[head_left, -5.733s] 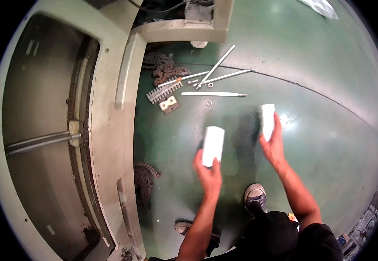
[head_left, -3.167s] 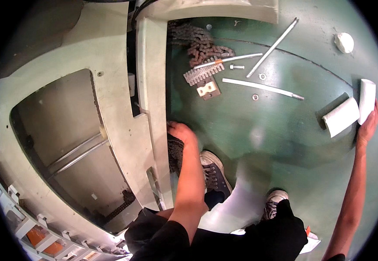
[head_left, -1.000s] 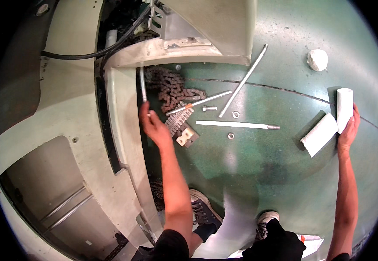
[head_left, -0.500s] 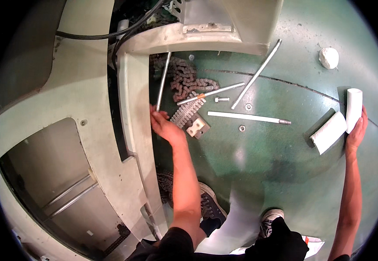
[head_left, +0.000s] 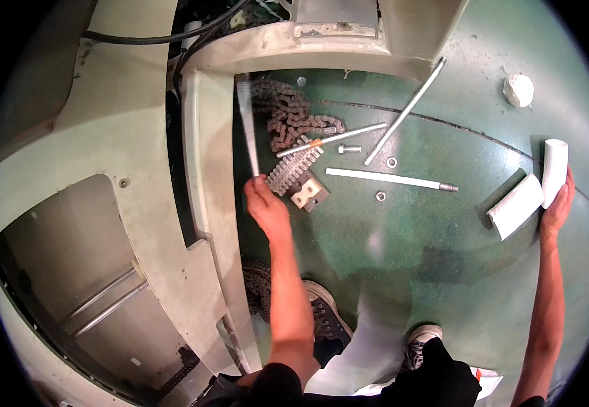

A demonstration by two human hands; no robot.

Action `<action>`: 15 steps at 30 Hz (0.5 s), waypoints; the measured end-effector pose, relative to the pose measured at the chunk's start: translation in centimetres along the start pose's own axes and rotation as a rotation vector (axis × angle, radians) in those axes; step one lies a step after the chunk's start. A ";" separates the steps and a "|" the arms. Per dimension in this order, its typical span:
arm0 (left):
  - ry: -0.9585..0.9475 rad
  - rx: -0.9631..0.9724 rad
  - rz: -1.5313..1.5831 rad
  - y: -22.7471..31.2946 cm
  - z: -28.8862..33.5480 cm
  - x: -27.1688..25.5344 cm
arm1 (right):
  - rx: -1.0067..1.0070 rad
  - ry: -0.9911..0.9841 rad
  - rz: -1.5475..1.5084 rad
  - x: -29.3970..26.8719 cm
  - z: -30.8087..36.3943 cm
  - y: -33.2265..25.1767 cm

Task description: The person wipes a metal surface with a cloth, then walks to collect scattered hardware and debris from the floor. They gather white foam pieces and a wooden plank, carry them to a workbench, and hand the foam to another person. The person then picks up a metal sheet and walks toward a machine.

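Three metal rods (head_left: 383, 179) are down; left hand (head_left: 269, 211) holds a fourth rod (head_left: 249, 132). Right hand (head_left: 556, 211) touches a white roll (head_left: 555, 173), grip unclear.

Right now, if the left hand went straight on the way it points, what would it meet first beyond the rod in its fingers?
Probably the beige frame upright, ahead and slightly left of the left hand and its rod; depth is unclear, though.

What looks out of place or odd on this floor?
A brownish chain lies in a tangled heap near the machine frame, and a bolt and nuts lie loose among metal rods pointing different ways. It looks untidy, but nothing looks spilled.
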State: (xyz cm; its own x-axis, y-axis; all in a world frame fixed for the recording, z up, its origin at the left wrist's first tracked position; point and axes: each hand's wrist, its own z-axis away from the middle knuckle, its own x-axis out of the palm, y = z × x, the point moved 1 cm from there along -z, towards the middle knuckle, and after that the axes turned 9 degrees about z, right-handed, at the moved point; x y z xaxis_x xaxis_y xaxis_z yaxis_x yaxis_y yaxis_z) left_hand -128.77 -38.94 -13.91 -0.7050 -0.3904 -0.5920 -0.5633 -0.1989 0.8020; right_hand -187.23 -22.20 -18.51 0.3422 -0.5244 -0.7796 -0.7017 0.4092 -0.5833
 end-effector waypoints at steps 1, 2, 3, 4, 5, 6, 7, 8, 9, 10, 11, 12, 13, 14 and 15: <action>0.076 -0.040 0.088 -0.8 -0.6 -0.2 | -0.003 -0.003 0.002 0.1 0.0 -0.1; 0.198 -0.047 0.258 -2.3 -1.7 0.0 | -0.006 -0.005 0.006 0.2 0.0 -0.2; 0.282 -0.103 0.305 -3.6 -3.2 0.1 | -0.013 -0.015 0.013 0.1 0.0 0.0; 0.367 -0.154 0.353 -4.6 -4.8 0.2 | -0.020 -0.021 0.017 0.1 0.0 0.5; 0.451 -0.208 0.398 -5.1 -6.2 0.5 | -0.025 -0.028 0.023 0.1 0.0 0.9; 0.490 -0.155 0.337 -5.0 -7.2 1.2 | -0.020 -0.033 0.015 0.0 0.0 0.8; 0.526 -0.101 0.273 -4.8 -8.1 2.0 | -0.013 -0.038 0.006 -0.1 0.1 0.8; 0.561 -0.046 0.210 -4.5 -9.2 2.8 | -0.005 -0.043 -0.002 -0.1 0.2 0.8; 0.585 -0.041 0.121 -6.5 -11.8 1.8 | -0.008 -0.039 -0.008 0.1 -0.1 0.2; 0.591 -0.048 0.055 -7.7 -13.6 1.5 | -0.006 -0.035 -0.009 0.3 -0.1 -0.2; 0.562 -0.052 0.006 -7.6 -14.9 2.4 | 0.002 -0.025 0.004 0.2 -0.1 -0.4; 0.522 -0.054 -0.039 -7.0 -15.9 3.4 | 0.004 -0.014 0.015 0.0 0.0 -0.6; 0.484 -0.046 -0.076 -6.4 -16.6 4.3 | 0.006 -0.004 0.025 -0.1 0.0 -0.9; 0.447 -0.028 -0.112 -5.7 -17.3 4.9 | 0.007 0.006 0.034 -0.2 0.0 -0.8; 0.400 -0.005 -0.140 -5.2 -17.9 5.6 | -0.023 -0.004 0.023 -0.3 0.0 -0.6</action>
State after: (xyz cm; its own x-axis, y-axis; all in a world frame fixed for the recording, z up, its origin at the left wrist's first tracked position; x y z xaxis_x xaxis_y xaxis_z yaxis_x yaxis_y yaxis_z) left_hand -122.11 -56.19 -19.93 -0.3984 -0.6776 -0.6182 -0.6386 -0.2789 0.7172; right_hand -186.94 -22.28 -17.96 0.3282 -0.5123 -0.7937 -0.7238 0.4035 -0.5597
